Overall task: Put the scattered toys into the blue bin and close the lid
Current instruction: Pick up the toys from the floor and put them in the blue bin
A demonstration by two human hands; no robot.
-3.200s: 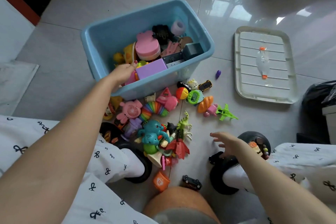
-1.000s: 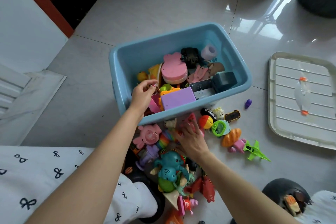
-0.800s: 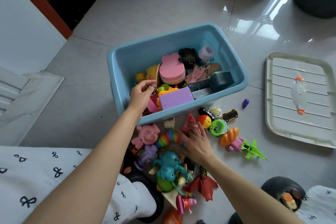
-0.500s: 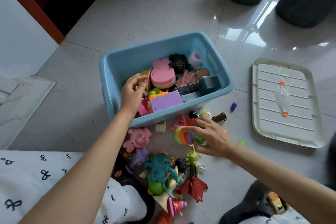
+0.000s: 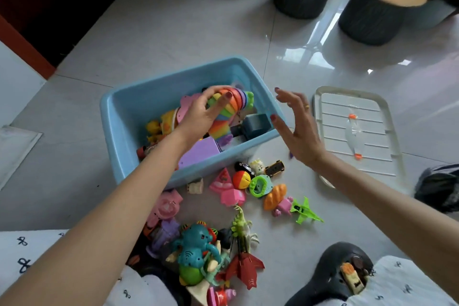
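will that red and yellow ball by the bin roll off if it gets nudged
Probably. The red and yellow ball looks round and smooth on glossy floor tile, so it should roll easily. The pink toy and green toy beside it may stop it.

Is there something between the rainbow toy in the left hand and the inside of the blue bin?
Nothing visible blocks it. The left hand holds the rainbow toy over the open blue bin; the lid lies aside on the floor, and the right hand is outside the rim.

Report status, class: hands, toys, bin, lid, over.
Left hand grips rainbow toy over blue bin. Right hand open, empty. Many toys on floor; lid off, beside bin.
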